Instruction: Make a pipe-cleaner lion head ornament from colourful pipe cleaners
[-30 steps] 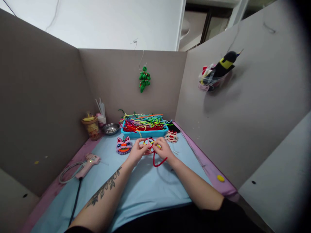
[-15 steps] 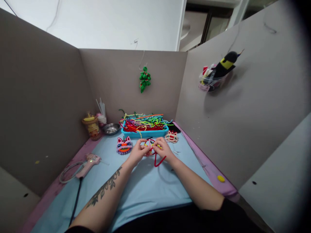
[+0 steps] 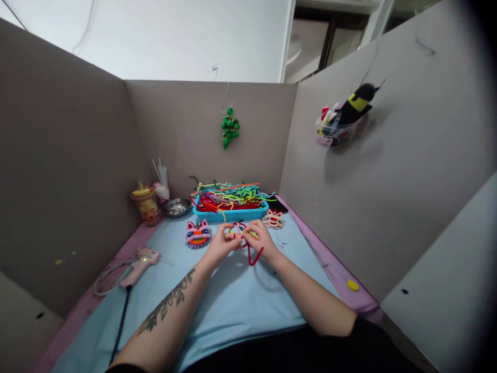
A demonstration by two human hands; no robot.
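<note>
My left hand (image 3: 224, 243) and my right hand (image 3: 261, 240) meet over the middle of the blue cloth, both with fingers closed. Between them they grip a small piece made of pipe cleaners, with pink, yellow and red parts, mostly covered by the fingers. From it a red pipe cleaner (image 3: 253, 259) hangs down below my right hand, bent into a V. Left of my hands lies a finished-looking pipe-cleaner lion face (image 3: 198, 234) in pink, orange and blue. Beyond my right hand rests a cream and red lion face (image 3: 273, 219).
A blue tray (image 3: 233, 214) heaped with coloured pipe cleaners stands behind my hands. Leftward are a metal bowl (image 3: 177, 207), a lidded cup (image 3: 146, 205) and a pink glue gun (image 3: 140, 265) with its cable. A yellow disc (image 3: 352, 285) lies at right. Grey partitions (image 3: 209, 129) enclose the table.
The view has shifted very slightly. My hands stay in nearly the same place, still holding the piece, and the red pipe cleaner's loose end has swung a little.
</note>
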